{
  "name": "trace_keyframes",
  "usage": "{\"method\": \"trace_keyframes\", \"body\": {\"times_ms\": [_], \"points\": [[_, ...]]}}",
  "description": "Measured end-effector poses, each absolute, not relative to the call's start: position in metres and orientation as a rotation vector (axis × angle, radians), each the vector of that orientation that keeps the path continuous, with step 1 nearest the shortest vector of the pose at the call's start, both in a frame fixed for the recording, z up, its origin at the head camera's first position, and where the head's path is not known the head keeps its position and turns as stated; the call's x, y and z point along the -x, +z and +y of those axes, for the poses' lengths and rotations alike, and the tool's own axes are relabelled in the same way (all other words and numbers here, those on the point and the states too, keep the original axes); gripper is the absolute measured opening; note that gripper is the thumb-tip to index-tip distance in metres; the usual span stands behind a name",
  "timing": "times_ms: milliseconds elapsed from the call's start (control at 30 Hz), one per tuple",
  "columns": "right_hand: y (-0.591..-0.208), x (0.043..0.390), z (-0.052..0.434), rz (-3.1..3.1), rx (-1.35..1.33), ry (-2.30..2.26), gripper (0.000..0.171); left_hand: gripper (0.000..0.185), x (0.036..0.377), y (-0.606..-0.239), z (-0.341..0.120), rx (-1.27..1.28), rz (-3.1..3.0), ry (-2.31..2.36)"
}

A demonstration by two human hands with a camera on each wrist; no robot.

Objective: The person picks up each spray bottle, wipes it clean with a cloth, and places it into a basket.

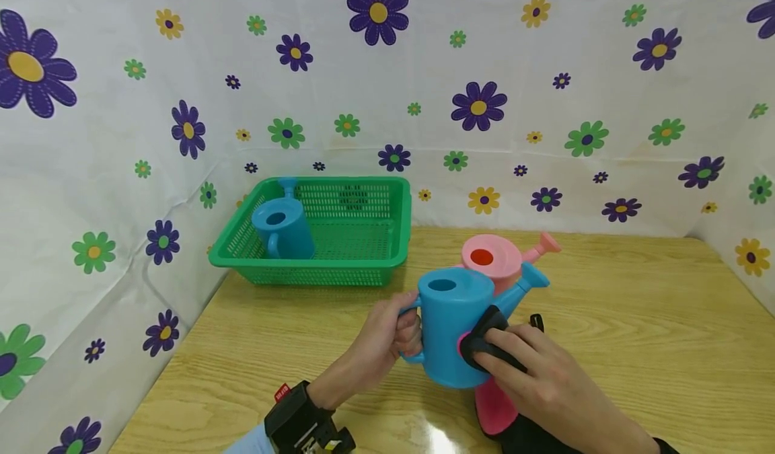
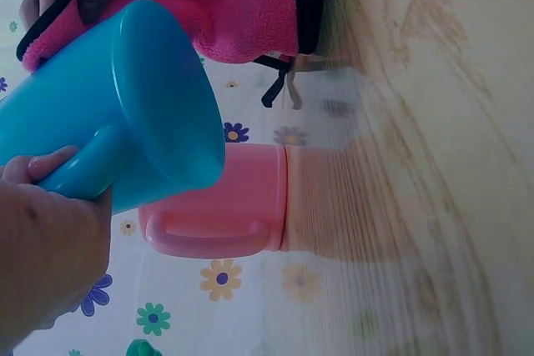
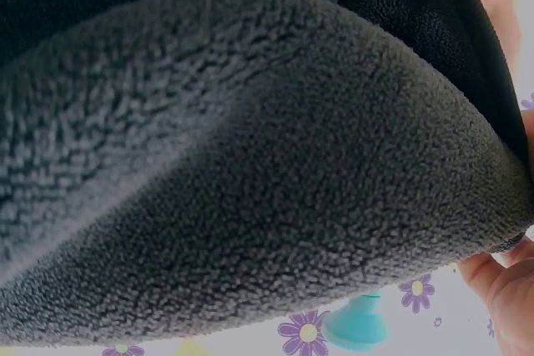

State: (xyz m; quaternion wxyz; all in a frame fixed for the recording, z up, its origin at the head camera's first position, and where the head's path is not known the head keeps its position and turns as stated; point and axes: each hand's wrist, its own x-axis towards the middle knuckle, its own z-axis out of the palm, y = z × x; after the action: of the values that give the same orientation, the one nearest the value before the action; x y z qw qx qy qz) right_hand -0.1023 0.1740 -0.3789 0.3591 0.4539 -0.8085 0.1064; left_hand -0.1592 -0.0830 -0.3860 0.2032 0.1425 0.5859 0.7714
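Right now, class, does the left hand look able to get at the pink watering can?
Probably not: the left hand grips a blue watering can, which stands partly in front of the pink watering can in the head view. It would likely need to let go first.

In the head view, the near blue watering can (image 1: pixel 451 336) hides much of the pink watering can (image 1: pixel 508 260). In the right wrist view, the cloth (image 3: pixel 275 181) hides the blue can except its spout head (image 3: pixel 357 326).
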Motion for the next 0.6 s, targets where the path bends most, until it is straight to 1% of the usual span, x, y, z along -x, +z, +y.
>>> {"method": "trace_keyframes", "body": {"times_ms": [333, 500, 567, 600], "points": [[-0.386, 0.101, 0.173, -2.115, -1.232, 0.284, 0.050, 0.054, 0.161, -0.378, -0.086, -0.350, 1.669, 2.244], [-0.390, 0.100, 0.173, -2.115, -1.258, 0.238, 0.054, 0.055, 0.162, -0.374, -0.088, -0.344, 1.677, 2.286], [-0.391, 0.100, 0.174, -2.110, -1.282, 0.231, 0.052, 0.055, 0.162, -0.374, -0.089, -0.342, 1.676, 2.297], [-0.392, 0.100, 0.175, -2.118, -1.295, 0.232, 0.048, 0.055, 0.162, -0.374, -0.090, -0.340, 1.675, 2.301]]}}
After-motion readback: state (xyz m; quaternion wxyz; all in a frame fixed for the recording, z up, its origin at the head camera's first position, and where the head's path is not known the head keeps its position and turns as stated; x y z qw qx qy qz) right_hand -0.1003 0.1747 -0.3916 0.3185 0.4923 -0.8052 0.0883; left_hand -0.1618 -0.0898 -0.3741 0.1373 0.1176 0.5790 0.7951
